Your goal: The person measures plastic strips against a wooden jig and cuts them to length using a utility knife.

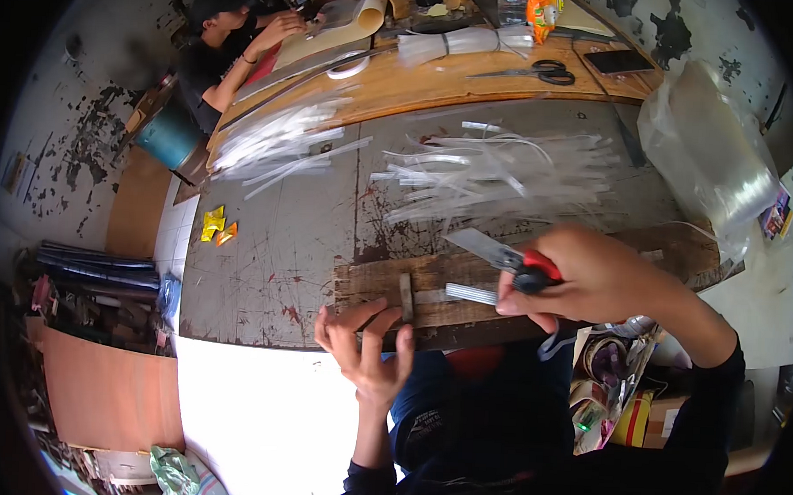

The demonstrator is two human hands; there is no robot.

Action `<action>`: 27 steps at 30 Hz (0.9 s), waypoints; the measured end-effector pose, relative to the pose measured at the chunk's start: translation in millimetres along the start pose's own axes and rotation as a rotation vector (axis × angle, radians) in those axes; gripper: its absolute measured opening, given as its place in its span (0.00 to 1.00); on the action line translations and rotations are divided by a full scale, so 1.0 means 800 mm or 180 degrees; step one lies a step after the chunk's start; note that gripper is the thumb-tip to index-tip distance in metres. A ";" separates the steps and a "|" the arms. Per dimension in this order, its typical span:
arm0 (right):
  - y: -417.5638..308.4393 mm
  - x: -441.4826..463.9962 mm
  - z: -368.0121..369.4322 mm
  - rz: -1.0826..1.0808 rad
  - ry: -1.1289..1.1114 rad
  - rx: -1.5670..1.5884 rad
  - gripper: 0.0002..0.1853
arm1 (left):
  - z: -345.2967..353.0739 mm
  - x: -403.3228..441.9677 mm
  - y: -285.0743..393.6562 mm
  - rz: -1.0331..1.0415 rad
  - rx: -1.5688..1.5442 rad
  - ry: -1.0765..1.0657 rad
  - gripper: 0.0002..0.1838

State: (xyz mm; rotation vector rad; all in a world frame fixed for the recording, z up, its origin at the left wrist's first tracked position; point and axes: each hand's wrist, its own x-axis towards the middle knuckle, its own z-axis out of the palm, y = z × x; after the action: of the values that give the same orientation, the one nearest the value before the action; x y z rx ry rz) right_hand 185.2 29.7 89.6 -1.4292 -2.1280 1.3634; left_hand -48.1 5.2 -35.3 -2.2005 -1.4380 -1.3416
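Observation:
My right hand (pixel 572 273) is wrapped round a utility knife (pixel 537 273) with a red and black handle. Its wide blade points left, above the board. A striped whitish plastic strip (pixel 471 293) sticks out to the left below the same fingers; whether they grip it I cannot tell. My left hand (pixel 370 352) has its fingers spread at the near edge of a worn wooden board (pixel 369 277). Its fingertips are close to a small wooden block (pixel 406 297) on the board; contact is unclear. Another pale strip (pixel 431 296) lies flat right of the block.
Beyond the board lie loose clear strips (pixel 506 177) and another white pile (pixel 282 141). Scissors (pixel 546 73), a phone (pixel 619 62) and a tied bundle (pixel 463 45) are farther back. A plastic-wrapped roll (pixel 715 146) stands right. Another person (pixel 219 54) works at the far left.

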 end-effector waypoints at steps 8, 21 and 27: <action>-0.007 0.060 0.015 0.0586 -0.0311 -0.0161 0.13 | 0.037 -0.009 0.003 -0.0207 -0.0185 0.0572 0.07; -0.006 0.071 0.018 0.0737 -0.0434 0.0508 0.10 | 0.038 -0.015 0.001 -0.0140 0.0150 0.0583 0.09; -0.010 0.071 0.016 0.0713 -0.0572 0.0388 0.12 | 0.040 -0.015 0.003 -0.0256 0.0106 0.0645 0.07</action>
State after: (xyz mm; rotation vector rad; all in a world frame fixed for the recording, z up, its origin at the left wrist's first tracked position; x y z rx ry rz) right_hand 144.0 68.7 73.1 -1.5880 -1.9940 1.7317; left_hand -28.7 14.7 -62.5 -1.9409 -1.4747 -1.5061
